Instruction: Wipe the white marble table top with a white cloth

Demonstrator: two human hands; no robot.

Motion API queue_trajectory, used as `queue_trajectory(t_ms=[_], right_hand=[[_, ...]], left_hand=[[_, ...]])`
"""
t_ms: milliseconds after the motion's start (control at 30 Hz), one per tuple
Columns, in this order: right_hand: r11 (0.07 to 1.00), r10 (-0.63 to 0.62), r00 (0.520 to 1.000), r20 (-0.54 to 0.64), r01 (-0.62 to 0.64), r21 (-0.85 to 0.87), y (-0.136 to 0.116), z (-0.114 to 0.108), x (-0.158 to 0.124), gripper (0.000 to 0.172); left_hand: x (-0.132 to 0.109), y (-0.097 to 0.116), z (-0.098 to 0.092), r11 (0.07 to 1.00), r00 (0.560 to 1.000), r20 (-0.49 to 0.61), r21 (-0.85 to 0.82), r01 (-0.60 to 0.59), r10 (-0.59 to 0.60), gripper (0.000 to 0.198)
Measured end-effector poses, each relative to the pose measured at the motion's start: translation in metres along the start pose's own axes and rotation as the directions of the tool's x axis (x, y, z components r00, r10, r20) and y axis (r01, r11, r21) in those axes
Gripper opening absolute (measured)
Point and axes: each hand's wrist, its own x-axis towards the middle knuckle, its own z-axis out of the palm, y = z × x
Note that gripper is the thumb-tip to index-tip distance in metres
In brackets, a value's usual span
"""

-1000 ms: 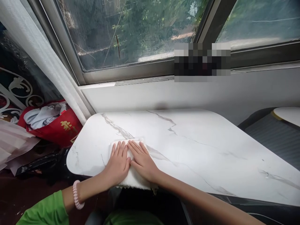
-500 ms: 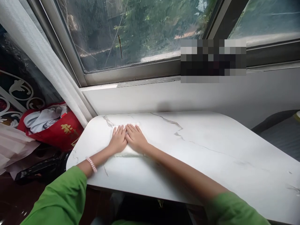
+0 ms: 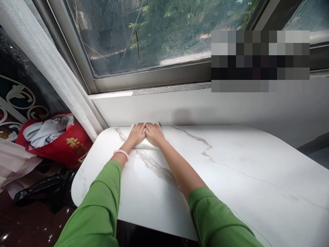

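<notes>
Off the tabletop's left edge, on the dark floor: a red bag (image 3: 60,145) with gold print, grey and white cloth (image 3: 45,129) bundled in its mouth; pale pink sheet material (image 3: 12,161) just left of it; something black and glossy (image 3: 38,193) below, near the tabletop's near-left corner. A white curtain (image 3: 51,65) hangs diagonally down to the far-left corner. Tabletop (image 3: 231,178): white, grey marble veining, rounded corners, far edge against the white wall under the window frame (image 3: 154,73). Left hand (image 3: 136,133): flat, palm down, fingers straight and together, pressing on a white cloth (image 3: 146,144); holds nothing in a grip. A pink bead bracelet (image 3: 120,152) sits on the left wrist, green sleeve (image 3: 95,209) behind it. The cloth lies at the far edge of the tabletop, near the far-left corner, its far side against the wall; mostly covered by the two hands, with a strip showing under the wrists and a small piece past the fingertips. Right hand (image 3: 155,133): likewise flat and open on the cloth, palm down, touching the left hand along the thumb side. Right forearm bare to a green sleeve (image 3: 218,223). The rest of the tabletop to the right shows only veining. Upper right of the view is pixelated; cannot tell what is there.
</notes>
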Motion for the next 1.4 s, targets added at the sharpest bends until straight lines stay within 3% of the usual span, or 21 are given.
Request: queue_trajectory(t_ms=[200, 400, 567, 767, 933, 1100, 1233, 1400], right_hand=[[1.0, -0.007, 1.0, 0.002, 0.007, 0.001, 0.0, -0.002, -0.004, 0.055], [1.0, -0.027, 0.999, 0.029, 0.027, 0.011, 0.002, -0.01, -0.031, 0.056], [0.993, -0.085, 0.996, 0.033, 0.083, 0.081, 0.007, -0.019, -0.075, 0.055], [0.992, -0.12, 0.99, 0.067, 0.117, 0.05, 0.003, -0.034, -0.137, 0.057], [0.991, -0.129, 0.987, 0.091, 0.13, -0.004, -0.006, -0.048, -0.191, 0.058], [0.97, -0.219, 0.975, 0.026, 0.221, -0.099, -0.01, -0.053, -0.24, 0.055], [0.95, -0.28, 0.959, -0.039, 0.271, -0.154, -0.009, -0.054, -0.257, 0.06], [0.948, -0.272, 0.962, -0.024, 0.263, -0.177, -0.009, -0.053, -0.255, 0.065]], left_hand=[[-0.004, 0.005, 0.0, 0.999, 1.0, 0.014, 0.025, 0.02, -0.021, 0.047], [-0.026, 0.032, -0.007, 0.997, 0.997, 0.047, 0.052, 0.06, -0.062, 0.048], [-0.065, 0.068, -0.009, 0.996, 0.997, 0.019, 0.059, 0.073, -0.074, 0.048], [-0.116, 0.108, -0.015, 0.998, 0.999, 0.007, 0.043, 0.038, -0.038, 0.05], [-0.157, 0.137, -0.024, 0.999, 0.998, 0.044, -0.027, -0.031, 0.033, 0.051], [-0.189, 0.156, -0.038, 0.98, 0.987, 0.129, -0.187, -0.069, 0.094, 0.051], [-0.196, 0.159, -0.05, 0.959, 0.964, 0.235, -0.277, -0.056, 0.125, 0.054], [-0.19, 0.157, -0.05, 0.966, 0.967, 0.23, -0.255, -0.052, 0.113, 0.053]])
